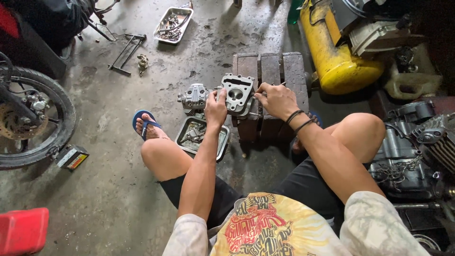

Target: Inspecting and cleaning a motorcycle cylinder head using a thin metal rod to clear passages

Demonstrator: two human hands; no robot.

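A grey metal cylinder head (237,94) with a round bore stands on edge at the near left corner of a slatted wooden block (279,71). My left hand (215,109) grips its left side. My right hand (276,99) rests against its right side and pinches a thin rod-like tool (279,85) between the fingers. Two dark bands circle my right wrist. A second grey engine part (194,96) sits on the floor just left of the head.
A metal tray (187,140) of small parts lies between my knees, another tray (171,24) farther back. A motorcycle wheel (28,118) stands at left, a yellow tank (332,52) and an engine (417,151) at right, a red container (22,230) at lower left.
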